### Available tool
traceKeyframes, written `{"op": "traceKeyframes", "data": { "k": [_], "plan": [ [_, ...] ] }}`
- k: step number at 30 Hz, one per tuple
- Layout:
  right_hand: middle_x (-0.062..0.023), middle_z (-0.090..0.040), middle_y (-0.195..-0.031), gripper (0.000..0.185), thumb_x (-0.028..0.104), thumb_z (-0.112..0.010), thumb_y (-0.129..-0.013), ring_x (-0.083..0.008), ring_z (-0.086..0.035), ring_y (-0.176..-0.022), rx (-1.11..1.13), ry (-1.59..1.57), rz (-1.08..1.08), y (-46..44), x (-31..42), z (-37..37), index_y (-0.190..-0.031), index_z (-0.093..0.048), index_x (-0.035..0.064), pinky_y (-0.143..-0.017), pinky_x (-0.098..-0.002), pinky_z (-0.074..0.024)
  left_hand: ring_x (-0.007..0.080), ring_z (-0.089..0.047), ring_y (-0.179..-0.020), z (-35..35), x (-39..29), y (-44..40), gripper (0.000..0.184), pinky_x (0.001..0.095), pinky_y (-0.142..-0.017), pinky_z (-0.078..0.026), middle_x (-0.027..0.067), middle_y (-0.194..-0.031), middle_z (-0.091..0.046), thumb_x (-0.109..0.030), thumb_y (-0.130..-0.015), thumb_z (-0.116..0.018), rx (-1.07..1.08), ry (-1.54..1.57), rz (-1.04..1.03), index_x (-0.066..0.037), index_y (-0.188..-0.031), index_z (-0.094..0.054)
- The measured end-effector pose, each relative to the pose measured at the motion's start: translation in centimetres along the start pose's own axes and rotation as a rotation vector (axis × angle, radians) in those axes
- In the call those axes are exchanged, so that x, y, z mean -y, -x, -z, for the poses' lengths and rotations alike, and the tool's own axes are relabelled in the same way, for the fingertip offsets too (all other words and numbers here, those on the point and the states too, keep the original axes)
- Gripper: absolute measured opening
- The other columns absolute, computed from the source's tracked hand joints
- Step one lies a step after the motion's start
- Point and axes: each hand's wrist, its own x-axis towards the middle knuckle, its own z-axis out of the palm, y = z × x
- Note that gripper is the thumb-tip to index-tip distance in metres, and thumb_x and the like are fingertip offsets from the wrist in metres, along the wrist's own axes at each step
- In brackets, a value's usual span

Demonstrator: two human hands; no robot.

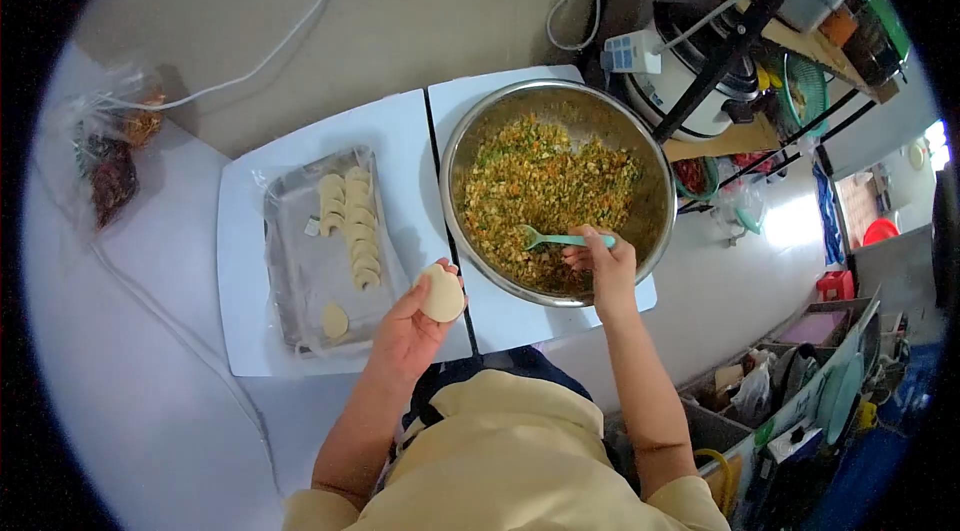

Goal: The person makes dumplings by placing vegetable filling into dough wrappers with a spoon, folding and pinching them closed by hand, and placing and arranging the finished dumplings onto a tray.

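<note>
Shirt: yellow [490, 451], nearest my remote feed.
Left hand [408, 326]: fingers half-curled, thumb gripping dough wrapper [442, 295]; likely held up to keep it accessible.
Right hand [612, 276]: fingers closed on teal spoon [553, 239], its head in chopped filling [520, 171].
Steel bowl [457, 241]: right side, presumably for easy scooping.
Tray [280, 276]: left; I see dumplings [362, 231] in rows, probably saving space.

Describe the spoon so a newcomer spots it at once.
On the white table, find the big steel bowl of chopped filling. Over the filling, the right hand holds the spoon by its handle. It's the only utensil there, plain mint green against the speckled filling.
</note>
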Motion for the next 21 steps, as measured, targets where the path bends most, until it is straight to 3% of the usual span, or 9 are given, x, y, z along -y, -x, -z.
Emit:
{"op": "traceKeyframes", "data": {
  "k": [8, 12, 15, 17, 18, 19, 21],
  "plan": [
    [-0.0110, -0.064, -0.075, 0.034, 0.026, -0.053, -0.093, -0.0154, -0.059, -0.065, -0.055, -0.209, 0.006, 2.3, 2.6, 3.4, -0.099, -0.061, -0.0068, -0.060, -0.0274, -0.0462, 0.0332, -0.046, -0.121, -2.3, 1.9, -2.4, 0.041, 0.0455, -0.106, -0.036, 0.0205, -0.128, -0.048, -0.016, -0.095, -0.045, -0.171, -0.170, 0.043, 0.006, -0.130, -0.038],
    [-0.0121, -0.064, -0.077, 0.034, 0.025, -0.053, -0.093, -0.0150, -0.059, -0.066, -0.098, -0.202, 0.022, 4.4, 4.0, 3.6, -0.098, -0.061, -0.0075, -0.061, -0.0272, -0.0460, 0.0339, -0.042, -0.125, -4.4, 4.2, -4.2, 0.042, 0.0479, -0.108, -0.032, 0.0212, -0.134, -0.042, -0.019, -0.098, -0.036, -0.045, -0.206, 0.177, 0.006, -0.131, -0.034],
    [-0.0116, -0.065, -0.080, 0.031, 0.022, -0.053, -0.093, -0.0159, -0.060, -0.070, -0.100, -0.156, 0.173, 6.2, 3.7, 3.4, -0.102, -0.061, -0.0066, -0.063, -0.0273, -0.0474, 0.0341, -0.042, -0.125, -6.1, 5.7, -5.7, 0.041, 0.0493, -0.108, -0.032, 0.0212, -0.135, -0.041, -0.020, -0.100, -0.032, -0.010, -0.165, 0.216, 0.005, -0.132, -0.033],
    [-0.0112, -0.066, -0.081, 0.028, 0.018, -0.055, -0.091, -0.0175, -0.061, -0.073, -0.060, 0.188, 0.426, 7.2, 2.4, 3.5, -0.107, -0.061, -0.0036, -0.069, -0.0294, -0.0489, 0.0352, -0.042, -0.124, -6.9, 6.4, -6.5, 0.040, 0.0502, -0.107, -0.033, 0.0216, -0.133, -0.042, -0.022, -0.100, -0.029, 0.072, -0.212, 0.191, 0.004, -0.131, -0.034],
    [-0.0123, -0.065, -0.086, 0.031, 0.014, -0.062, -0.085, -0.0226, -0.062, -0.078, 0.013, 0.383, 0.536, 7.6, 2.0, 3.9, -0.113, -0.060, 0.0011, -0.072, -0.0331, -0.0494, 0.0359, -0.043, -0.124, -7.4, 6.7, -7.0, 0.040, 0.0505, -0.107, -0.033, 0.0219, -0.133, -0.042, -0.022, -0.100, -0.029, 0.027, -0.214, 0.185, 0.003, -0.131, -0.034],
    [-0.0123, -0.065, -0.086, 0.031, 0.014, -0.062, -0.085, -0.0226, -0.062, -0.078, 0.010, 0.382, 0.538, 7.9, 1.6, 4.1, -0.113, -0.060, 0.0011, -0.072, -0.0331, -0.0494, 0.0365, -0.043, -0.123, -7.8, 6.8, -7.3, 0.040, 0.0508, -0.107, -0.033, 0.0222, -0.133, -0.042, -0.023, -0.100, -0.029, -0.016, -0.217, 0.177, 0.002, -0.131, -0.034],
    [-0.0133, -0.062, -0.094, 0.040, 0.012, -0.067, -0.078, -0.0265, -0.060, -0.082, 0.183, 0.895, 0.885, 8.3, 0.9, 4.1, -0.116, -0.058, 0.0033, -0.070, -0.0357, -0.0488, 0.0373, -0.045, -0.122, -7.5, 6.8, -8.2, 0.039, 0.0510, -0.105, -0.035, 0.0235, -0.132, -0.042, -0.022, -0.100, -0.028, 0.029, -0.239, 0.201, 0.003, -0.130, -0.034]
  ]
}}
